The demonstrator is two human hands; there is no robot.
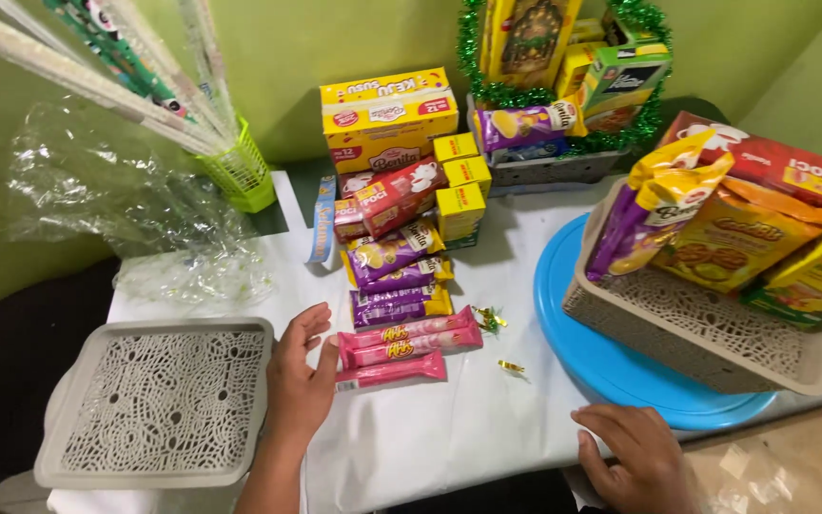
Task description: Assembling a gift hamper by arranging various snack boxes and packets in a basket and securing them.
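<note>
My left hand [299, 376] rests flat on the white table cover, fingers apart, its fingertips touching the left ends of three pink snack bars [406, 347] that lie side by side. My right hand [632, 455] lies palm down at the table's front edge, holding nothing, just below the round blue tray [563, 314]. On that tray stands a grey patterned basket [687, 328], tilted, filled with purple, orange and yellow snack packs [715, 228]. Purple-and-yellow wafer packs [400, 281] lie in a row behind the pink bars.
An empty grey patterned tray [159, 400] sits at the front left. Yellow and red boxes [390, 119] stack at the back, beside a tinsel-trimmed basket of snacks [563, 86]. A green basket with wrapping rolls [235, 167] and crumpled clear plastic [116, 209] are at left. Small gold bows [489, 319] lie loose.
</note>
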